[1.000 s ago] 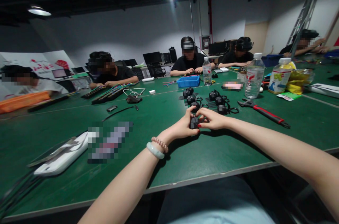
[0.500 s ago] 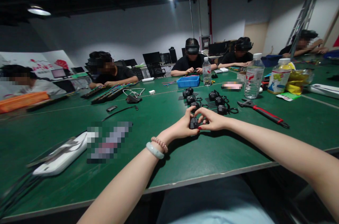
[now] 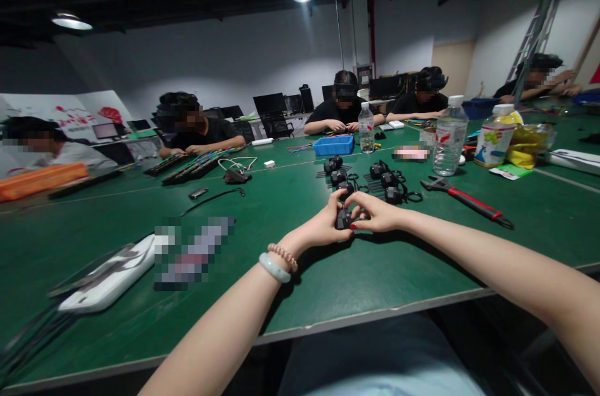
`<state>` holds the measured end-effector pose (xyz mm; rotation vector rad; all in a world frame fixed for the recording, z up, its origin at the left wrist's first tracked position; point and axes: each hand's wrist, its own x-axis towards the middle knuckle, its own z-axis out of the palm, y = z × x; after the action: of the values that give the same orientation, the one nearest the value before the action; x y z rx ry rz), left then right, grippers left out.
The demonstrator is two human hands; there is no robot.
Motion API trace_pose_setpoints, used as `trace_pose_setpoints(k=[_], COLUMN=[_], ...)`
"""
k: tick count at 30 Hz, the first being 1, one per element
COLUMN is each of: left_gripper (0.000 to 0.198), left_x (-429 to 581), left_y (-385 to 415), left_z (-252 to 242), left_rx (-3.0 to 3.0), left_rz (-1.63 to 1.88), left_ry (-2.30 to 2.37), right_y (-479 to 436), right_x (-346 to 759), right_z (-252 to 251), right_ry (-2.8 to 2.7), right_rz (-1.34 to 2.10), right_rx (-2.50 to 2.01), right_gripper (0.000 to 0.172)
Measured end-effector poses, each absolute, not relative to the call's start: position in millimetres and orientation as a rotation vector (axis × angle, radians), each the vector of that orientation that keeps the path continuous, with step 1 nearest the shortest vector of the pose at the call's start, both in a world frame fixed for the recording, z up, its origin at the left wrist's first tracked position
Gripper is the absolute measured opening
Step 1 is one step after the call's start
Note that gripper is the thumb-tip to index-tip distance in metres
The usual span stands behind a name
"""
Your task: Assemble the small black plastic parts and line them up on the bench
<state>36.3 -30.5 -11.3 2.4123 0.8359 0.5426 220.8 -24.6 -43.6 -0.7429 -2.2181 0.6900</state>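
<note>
Between my two hands, low over the green table [image 3: 412, 271], is a small black plastic part [image 3: 344, 218] with a faceted body. My left hand [image 3: 323, 223] is closed around its left side, thumb and fingers curled on it. From the right, my right hand [image 3: 375, 212] meets it with bent fingers and thumb pinched in at its edge; the exact contact is partly hidden. Just beyond my fingers lie several similar black parts [image 3: 389, 180] in two rows, with black rings and thin strips beside them.
An adjustable wrench [image 3: 469, 201] with red-black handle lies to the right. Behind stand water bottles [image 3: 449, 140], a juice bottle [image 3: 494, 137] and a blue tray [image 3: 332, 145]. A white power strip [image 3: 110, 280] and cables are at left. Several co-workers [image 3: 342, 108] sit across the table.
Both hands stay at the same spot around the black part, with barely any finger movement. Across the table, one co-worker's head has dipped lower.
</note>
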Motion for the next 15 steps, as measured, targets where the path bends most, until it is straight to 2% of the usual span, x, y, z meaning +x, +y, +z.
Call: trace_pose_setpoints(k=[15], left_gripper=[0.084], left_x=[35.7], left_y=[-29.8], left_z=[-12.6], left_rx=[2.418], left_rz=[0.538], left_ry=[0.859], right_y=[-22.6], right_x=[221.5], right_z=[-43.2], right_ry=[-2.228], right_rz=[0.686], right_rx=[-0.792], right_gripper=[0.033])
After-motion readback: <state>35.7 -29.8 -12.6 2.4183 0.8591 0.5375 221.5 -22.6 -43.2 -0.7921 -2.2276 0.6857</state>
